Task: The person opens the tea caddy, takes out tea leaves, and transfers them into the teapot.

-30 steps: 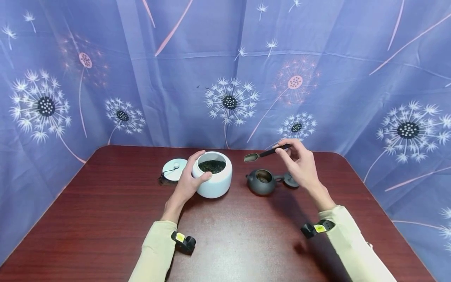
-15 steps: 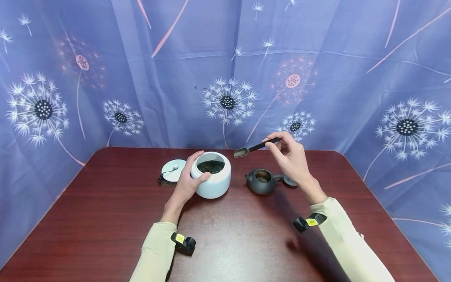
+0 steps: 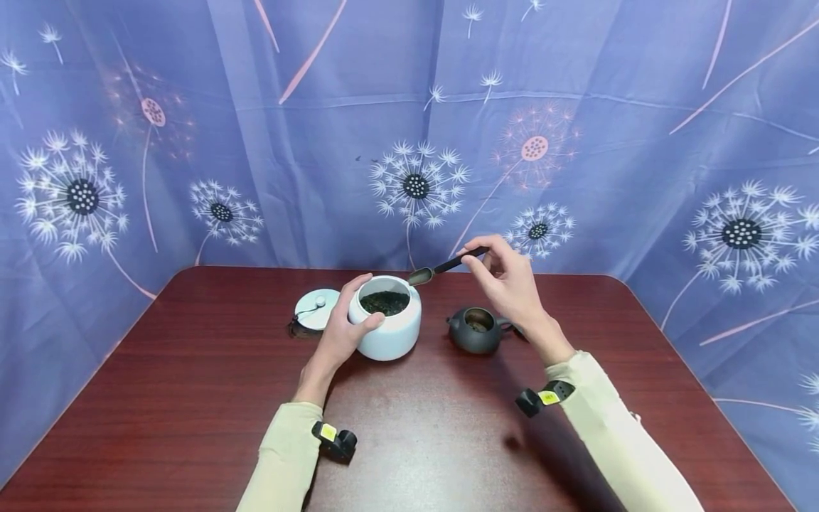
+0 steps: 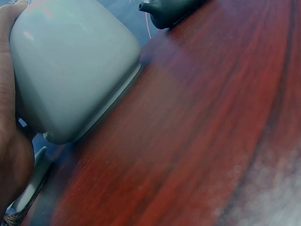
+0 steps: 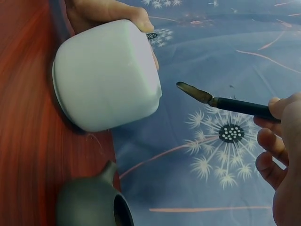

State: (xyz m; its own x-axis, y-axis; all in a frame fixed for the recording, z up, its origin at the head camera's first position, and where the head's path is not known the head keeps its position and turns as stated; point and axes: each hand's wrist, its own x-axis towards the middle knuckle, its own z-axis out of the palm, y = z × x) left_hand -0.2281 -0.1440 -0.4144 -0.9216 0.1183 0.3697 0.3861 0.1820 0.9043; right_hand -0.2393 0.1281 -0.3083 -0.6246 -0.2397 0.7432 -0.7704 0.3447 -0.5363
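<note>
My left hand (image 3: 342, 328) grips the side of a white tea jar (image 3: 392, 343), thumb and fingers near its rim. Dark loose tea leaves (image 3: 386, 304) lie inside the jar, which stands on the table. With thumb and fingers my right hand (image 3: 508, 281) pinches the black handle of a tea scoop (image 3: 421, 276). The scoop's metal bowl is over the jar's right rim in the head view; the right wrist view shows it apart from the jar (image 5: 106, 77). A dark teapot (image 3: 475, 340), without its lid on, stands below the right hand with some leaves inside.
A white jar lid (image 3: 316, 308) with a knob and dark cord lies left of the jar. The teapot's lid is mostly hidden behind the right wrist. A blue dandelion-print curtain (image 3: 307, 142) hangs behind the reddish-brown table (image 3: 192, 398).
My right hand has carried the scoop leftward from above the teapot to the jar's right rim. The left hand and the jar have stayed in place.
</note>
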